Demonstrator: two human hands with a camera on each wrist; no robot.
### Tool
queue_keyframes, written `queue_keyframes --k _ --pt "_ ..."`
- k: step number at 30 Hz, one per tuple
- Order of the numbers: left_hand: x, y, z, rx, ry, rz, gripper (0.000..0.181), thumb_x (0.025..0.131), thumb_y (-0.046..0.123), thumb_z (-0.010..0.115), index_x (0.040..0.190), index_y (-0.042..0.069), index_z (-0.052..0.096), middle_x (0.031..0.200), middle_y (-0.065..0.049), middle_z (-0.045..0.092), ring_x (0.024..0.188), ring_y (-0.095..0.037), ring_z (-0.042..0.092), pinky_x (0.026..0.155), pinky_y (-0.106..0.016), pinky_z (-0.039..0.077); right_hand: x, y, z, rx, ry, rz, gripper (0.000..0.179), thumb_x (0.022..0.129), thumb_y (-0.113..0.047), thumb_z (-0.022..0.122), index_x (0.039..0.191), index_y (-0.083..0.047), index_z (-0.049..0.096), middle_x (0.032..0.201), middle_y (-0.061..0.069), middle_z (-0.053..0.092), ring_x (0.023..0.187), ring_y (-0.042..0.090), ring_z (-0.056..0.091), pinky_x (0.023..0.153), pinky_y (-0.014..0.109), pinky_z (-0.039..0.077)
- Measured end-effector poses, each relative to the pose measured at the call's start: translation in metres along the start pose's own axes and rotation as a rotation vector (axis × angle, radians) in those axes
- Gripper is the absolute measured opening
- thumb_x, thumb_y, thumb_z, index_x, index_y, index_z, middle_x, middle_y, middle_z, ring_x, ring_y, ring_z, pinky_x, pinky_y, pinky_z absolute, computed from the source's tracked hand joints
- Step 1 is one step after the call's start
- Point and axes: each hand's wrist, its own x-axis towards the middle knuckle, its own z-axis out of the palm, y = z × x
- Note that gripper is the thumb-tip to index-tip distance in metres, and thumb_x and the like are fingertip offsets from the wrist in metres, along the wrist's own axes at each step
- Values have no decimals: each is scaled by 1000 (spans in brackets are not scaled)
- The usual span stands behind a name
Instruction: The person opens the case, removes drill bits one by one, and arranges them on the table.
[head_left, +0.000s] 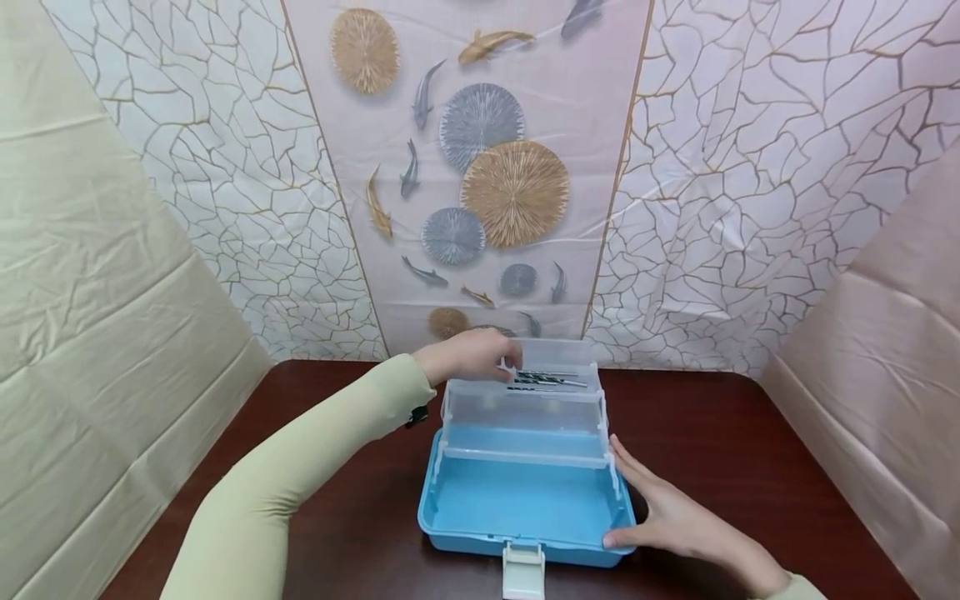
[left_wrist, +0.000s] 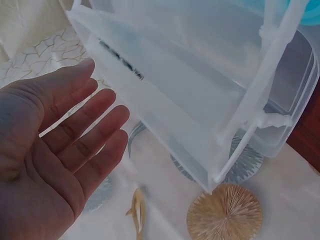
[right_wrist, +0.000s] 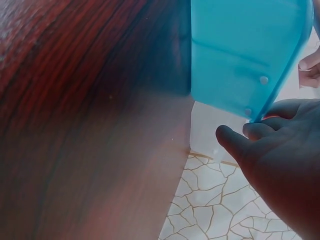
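A light blue toolbox (head_left: 517,500) stands unfolded, with translucent stepped trays (head_left: 525,417) at its back. Several drill bits (head_left: 551,380) lie in the upper tray, some dark and spiralled, some silver. My left hand (head_left: 476,354) is over the left end of that tray, its fingertips near the bits. In the left wrist view this hand (left_wrist: 65,140) holds nothing, its fingers loosely extended beside the tray wall; a dark drill bit (left_wrist: 120,59) shows through the plastic. My right hand (head_left: 663,508) holds the toolbox's right side, thumb over the front corner and fingers along the outer wall.
A white latch (head_left: 523,571) hangs from the toolbox's front edge. The dark reddish-brown table (head_left: 352,517) spreads to both sides. Behind it hangs a patterned cloth (head_left: 480,275) with fish and round motifs, and beige cloth (head_left: 97,333) closes off the sides.
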Motion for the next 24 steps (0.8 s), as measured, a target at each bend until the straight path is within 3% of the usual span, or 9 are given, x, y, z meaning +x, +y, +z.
queue_keyframes --k 5,16,24 --pt "4 3 4 -15 -26 22 20 86 19 68 105 13 69 93 4 65 83 -7 57 74 -25 45 0 1 1 -3 -2 3 111 64 -50 79 148 -9 20 154 -2 5 136 23 17 100 47 32" --pt "17 -2 11 -6 -63 32 11 84 20 70 95 17 71 83 10 62 76 -4 56 70 -22 45 -1 2 0 17 -16 29 111 65 -49 79 148 -9 19 155 0 5 136 21 16 101 44 31" --pt "23 -3 12 12 -53 67 4 84 14 69 86 18 70 77 11 61 72 -5 55 68 -22 45 -2 2 0 3 5 -7 110 66 -50 78 148 -8 19 154 2 4 136 28 17 99 51 31"
